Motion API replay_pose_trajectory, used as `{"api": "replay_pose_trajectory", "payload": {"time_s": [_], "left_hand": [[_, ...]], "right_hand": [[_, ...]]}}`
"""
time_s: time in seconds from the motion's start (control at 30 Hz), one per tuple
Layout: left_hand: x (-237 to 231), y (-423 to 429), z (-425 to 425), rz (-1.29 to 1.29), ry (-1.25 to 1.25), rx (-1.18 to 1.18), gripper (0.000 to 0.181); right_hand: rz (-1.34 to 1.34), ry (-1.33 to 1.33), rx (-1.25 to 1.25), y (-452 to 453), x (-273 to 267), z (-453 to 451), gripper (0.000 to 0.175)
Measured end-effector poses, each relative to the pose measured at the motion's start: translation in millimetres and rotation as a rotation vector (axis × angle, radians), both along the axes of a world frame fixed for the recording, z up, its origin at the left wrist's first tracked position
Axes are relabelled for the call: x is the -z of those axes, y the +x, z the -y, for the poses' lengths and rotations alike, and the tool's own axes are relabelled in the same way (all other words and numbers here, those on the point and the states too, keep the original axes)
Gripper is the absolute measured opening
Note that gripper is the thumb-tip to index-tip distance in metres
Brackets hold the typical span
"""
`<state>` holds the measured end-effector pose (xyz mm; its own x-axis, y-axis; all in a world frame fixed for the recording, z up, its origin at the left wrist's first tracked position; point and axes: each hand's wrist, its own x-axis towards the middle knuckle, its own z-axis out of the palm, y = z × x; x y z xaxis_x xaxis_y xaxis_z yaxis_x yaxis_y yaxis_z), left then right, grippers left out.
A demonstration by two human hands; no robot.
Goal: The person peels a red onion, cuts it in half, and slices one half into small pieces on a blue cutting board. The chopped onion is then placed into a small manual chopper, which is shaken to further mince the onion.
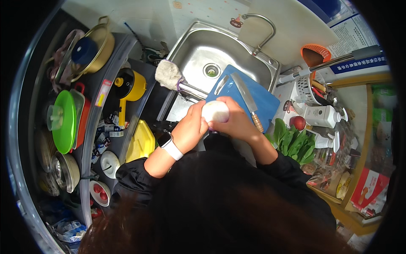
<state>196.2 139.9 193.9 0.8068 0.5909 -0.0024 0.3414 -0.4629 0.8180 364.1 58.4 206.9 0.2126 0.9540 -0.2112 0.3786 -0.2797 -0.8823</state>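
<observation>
Both my hands are around a round white vegetable (215,111) with a purple tint low on its side, which looks like a peeled onion. My left hand (189,127), below a white-banded smartwatch (169,146), grips its left side. My right hand (238,119) covers its right side, thumb along the bottom. Just beyond, a blue cutting board (265,103) lies across the near right corner of the stainless steel sink (203,47). On the board rests a kitchen knife (245,93) with a wooden handle, its handle end towards me.
A curved faucet (269,23) rises behind the sink; a pale rough-textured bundle (168,74) sits at its left edge. Right are leafy greens (293,143), a red round item (297,122), a white pump bottle (322,116) and a utensil basket (306,90). Left, shelves hold a yellow pan (134,85) and bowls.
</observation>
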Motion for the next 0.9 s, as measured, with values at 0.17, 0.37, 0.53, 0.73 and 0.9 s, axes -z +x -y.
{"api": "replay_pose_trajectory", "payload": {"time_s": [0.17, 0.37, 0.53, 0.73, 0.9], "left_hand": [[-0.4, 73.9, -8.9, 0.051, -0.235, 0.112, 0.061], [-2.2, 138.7, -17.4, 0.296, -0.517, 0.211, 0.07], [10.6, 162.6, -35.2, 0.32, -0.859, 0.321, 0.094], [59.8, 167.6, -63.4, 0.297, -1.237, 0.352, 0.092], [76.2, 165.9, -86.8, 0.297, -1.419, 0.154, 0.086]], "right_hand": [[0.176, 0.315, 0.1, 70.0, 10.6, 17.1, 0.077], [0.177, 0.48, 0.21, 109.3, 9.3, 31.2, 0.082], [0.15, 0.419, 0.268, 118.8, 16.6, 31.8, 0.086], [-0.194, 0.236, 0.418, 109.0, 33.3, 12.0, 0.09], [-0.046, -0.061, 0.671, 122.6, 133.6, 22.6, 0.076]]}}
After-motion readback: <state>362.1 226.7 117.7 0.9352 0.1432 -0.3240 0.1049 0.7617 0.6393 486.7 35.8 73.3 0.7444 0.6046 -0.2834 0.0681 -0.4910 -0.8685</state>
